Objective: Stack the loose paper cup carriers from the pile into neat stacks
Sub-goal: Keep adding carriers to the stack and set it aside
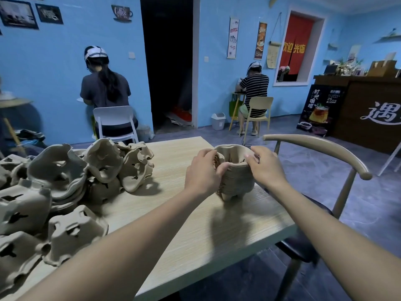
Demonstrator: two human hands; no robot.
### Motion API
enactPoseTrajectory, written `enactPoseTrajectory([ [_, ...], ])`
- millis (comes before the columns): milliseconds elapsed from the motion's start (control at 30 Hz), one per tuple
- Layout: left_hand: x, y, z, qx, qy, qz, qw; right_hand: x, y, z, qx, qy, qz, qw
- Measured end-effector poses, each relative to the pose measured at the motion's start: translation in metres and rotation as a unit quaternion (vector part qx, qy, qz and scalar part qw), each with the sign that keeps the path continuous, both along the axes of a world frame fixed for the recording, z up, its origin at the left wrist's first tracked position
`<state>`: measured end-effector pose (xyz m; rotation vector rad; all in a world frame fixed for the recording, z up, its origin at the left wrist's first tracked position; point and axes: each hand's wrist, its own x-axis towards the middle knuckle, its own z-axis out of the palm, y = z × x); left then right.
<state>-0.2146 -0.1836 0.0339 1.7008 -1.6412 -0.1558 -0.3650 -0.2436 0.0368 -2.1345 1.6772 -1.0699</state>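
A neat stack of brown pulp cup carriers (pixel 235 181) stands on the wooden table (pixel 195 224) near its right edge. My left hand (pixel 202 170) grips the stack's left side, thumb curled over the top rim. My right hand (pixel 263 165) holds the right side of the top carrier, fingers curled on its rim. A loose pile of cup carriers (pixel 65 187) sprawls over the left half of the table, some upside down, some on their sides.
A wooden armchair (pixel 321 157) stands close to the table's right edge. Two seated people (pixel 106 90) (pixel 253 88) work at the blue far wall, on a white chair (pixel 116 122) and a yellow one. A dark counter (pixel 368 109) fills the right.
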Motion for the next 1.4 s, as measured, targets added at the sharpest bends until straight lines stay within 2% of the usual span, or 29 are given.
enactPoseTrajectory([
  [133, 0.021, 0.012, -0.005, -0.015, 0.011, 0.008, 1.000, 0.021, 0.017, 0.009, -0.079, 0.009, 0.024, 0.997],
  [300, 0.071, 0.036, -0.024, 0.007, 0.004, 0.057, 0.998, 0.066, 0.045, 0.008, -0.112, -0.007, 0.100, 0.989],
  [600, 0.154, 0.076, -0.033, 0.035, -0.059, 0.143, 0.987, 0.159, 0.061, -0.027, -0.011, -0.037, 0.201, 0.979],
  [767, 0.190, 0.084, -0.042, 0.039, -0.090, 0.172, 0.980, 0.201, 0.051, -0.039, 0.062, -0.066, 0.174, 0.980],
  [1067, 0.207, 0.081, -0.056, 0.060, -0.093, 0.159, 0.981, 0.255, 0.024, -0.047, 0.103, -0.101, 0.106, 0.984],
  [1400, 0.207, 0.085, -0.059, 0.084, -0.083, 0.172, 0.978, 0.235, 0.022, -0.044, 0.091, -0.131, 0.047, 0.986],
])
